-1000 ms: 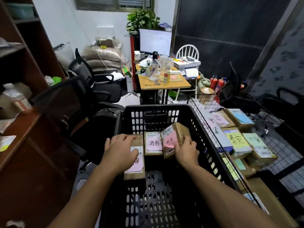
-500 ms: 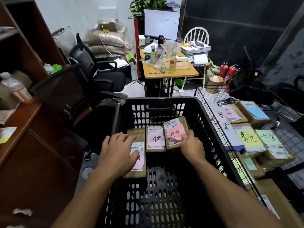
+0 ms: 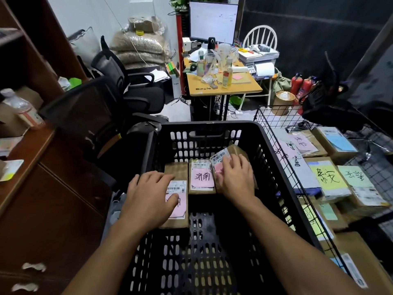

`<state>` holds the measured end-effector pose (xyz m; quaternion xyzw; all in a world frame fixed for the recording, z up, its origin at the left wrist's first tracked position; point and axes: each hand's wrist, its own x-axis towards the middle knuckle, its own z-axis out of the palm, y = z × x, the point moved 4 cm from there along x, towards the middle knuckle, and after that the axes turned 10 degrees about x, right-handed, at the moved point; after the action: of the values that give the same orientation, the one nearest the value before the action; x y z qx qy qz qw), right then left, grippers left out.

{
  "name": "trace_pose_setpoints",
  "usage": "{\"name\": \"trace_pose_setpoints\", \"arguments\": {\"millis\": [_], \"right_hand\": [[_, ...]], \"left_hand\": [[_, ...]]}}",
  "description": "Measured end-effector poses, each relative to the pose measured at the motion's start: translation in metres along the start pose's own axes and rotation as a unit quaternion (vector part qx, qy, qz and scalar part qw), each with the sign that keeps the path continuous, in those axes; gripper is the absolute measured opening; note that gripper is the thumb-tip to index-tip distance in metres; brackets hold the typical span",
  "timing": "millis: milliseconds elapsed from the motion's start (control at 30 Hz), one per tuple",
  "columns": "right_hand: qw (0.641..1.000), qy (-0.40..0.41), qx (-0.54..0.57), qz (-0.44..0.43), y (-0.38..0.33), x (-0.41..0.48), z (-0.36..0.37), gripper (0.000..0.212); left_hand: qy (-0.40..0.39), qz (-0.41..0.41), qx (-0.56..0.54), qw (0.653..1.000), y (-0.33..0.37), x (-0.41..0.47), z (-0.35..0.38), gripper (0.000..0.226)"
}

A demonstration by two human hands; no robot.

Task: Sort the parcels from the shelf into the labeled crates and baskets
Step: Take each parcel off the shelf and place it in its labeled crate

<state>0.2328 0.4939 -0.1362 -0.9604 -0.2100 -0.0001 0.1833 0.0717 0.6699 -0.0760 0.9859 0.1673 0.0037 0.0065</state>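
A black slotted plastic crate (image 3: 204,128) stands in front of me with three brown parcels side by side on its floor, each with a pink label. My left hand (image 3: 148,199) rests flat on the left parcel (image 3: 180,218) and covers most of its label. The middle parcel (image 3: 202,177) lies untouched between the hands. My right hand (image 3: 236,179) lies on top of the right parcel (image 3: 236,151), fingers spread over its pink label; that parcel leans slightly toward the crate's right wall.
To the right stands a wire basket (image 3: 274,118) holding several parcels with pink, yellow, green and blue labels (image 3: 327,177). A brown wooden shelf unit (image 3: 42,177) runs along the left. Black office chairs (image 3: 127,90) and a cluttered desk (image 3: 223,86) stand behind the crate.
My right hand lowered the tilted right parcel down beside the middle one and moved on top of it. The left hand stayed on the left parcel. The view tilted down and closer.
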Motion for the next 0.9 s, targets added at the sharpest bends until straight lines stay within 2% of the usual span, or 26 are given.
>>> {"name": "trace_pose_setpoints", "arguments": {"millis": [67, 167, 267, 333, 433, 567, 833, 900], "right_hand": [[0.998, -0.056, -0.011, 0.005, 0.004, 0.002, 0.009, 0.074], [0.995, -0.09, -0.044, 0.023, 0.014, 0.009, 0.019, 0.094], [0.984, -0.151, -0.051, 0.082, 0.033, 0.011, 0.033, 0.104], [0.976, -0.188, 0.007, 0.111, 0.044, 0.006, 0.048, 0.1], [0.973, -0.188, 0.073, 0.111, 0.049, -0.005, 0.07, 0.086], [0.975, -0.173, 0.085, 0.112, 0.05, -0.003, 0.081, 0.08], [0.965, -0.196, 0.121, 0.125, 0.047, 0.015, 0.073, 0.079], [0.969, -0.176, 0.129, 0.119, 0.046, 0.012, 0.069, 0.077]], "left_hand": [[0.0, 0.001, 0.004, 1.0, 0.0, 0.0, 0.0, 0.053], [-0.001, 0.0, 0.0, 1.0, 0.0, 0.0, 0.001, 0.052], [-0.003, 0.004, 0.006, 1.0, 0.001, 0.0, 0.0, 0.053], [-0.006, 0.003, 0.004, 1.0, 0.001, 0.0, 0.0, 0.059], [-0.004, 0.001, 0.001, 1.0, 0.0, 0.0, -0.001, 0.061], [-0.015, 0.002, 0.01, 1.0, 0.001, 0.0, 0.0, 0.06], [-0.023, 0.001, 0.01, 1.0, 0.0, -0.002, 0.001, 0.059], [-0.026, 0.002, 0.013, 1.0, 0.0, -0.002, 0.0, 0.054]]}}
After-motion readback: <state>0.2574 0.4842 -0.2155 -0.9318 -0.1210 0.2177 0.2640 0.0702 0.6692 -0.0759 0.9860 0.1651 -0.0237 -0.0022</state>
